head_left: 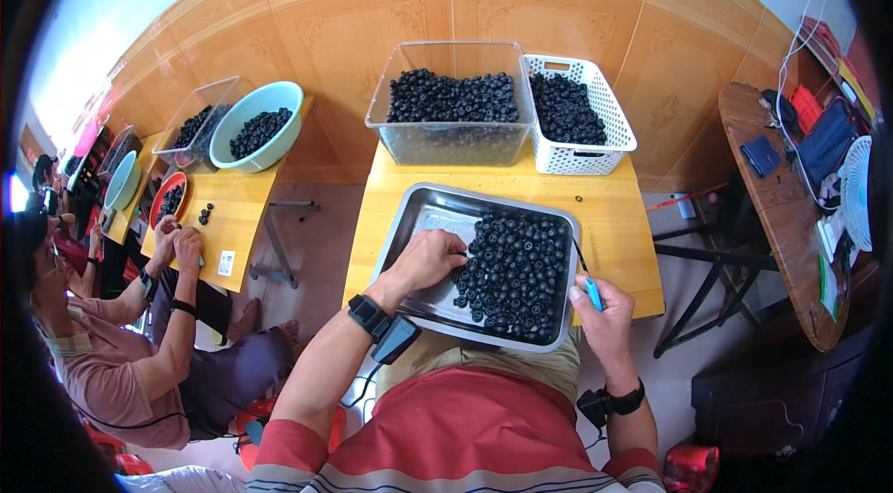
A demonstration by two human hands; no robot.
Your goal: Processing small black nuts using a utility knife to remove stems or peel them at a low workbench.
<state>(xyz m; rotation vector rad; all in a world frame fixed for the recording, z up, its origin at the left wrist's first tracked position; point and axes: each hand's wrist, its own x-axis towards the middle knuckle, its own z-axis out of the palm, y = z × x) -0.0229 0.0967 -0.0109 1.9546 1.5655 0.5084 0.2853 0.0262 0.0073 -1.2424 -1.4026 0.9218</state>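
Observation:
A metal tray [430, 307] lies on the yellow table before me, its right side heaped with small round black pieces [516, 270], many showing a hollow centre. Reaching into the tray from the left, my left hand [426, 260] has its fingertips pinched together on a black piece at the heap's left edge. Just outside the tray's right rim, my right hand [605, 314] is closed round a thin tool with a blue handle [593, 293]. Its slender dark shaft points up along the rim. The tool's exact kind cannot be made out.
Behind the tray stand a clear plastic bin [446, 141] and a white perforated basket [595, 161], both holding black pieces. To the left, another person works at a table with a pale green basin [293, 135] and a red bowl [156, 200]. A wooden table [772, 205] stands right.

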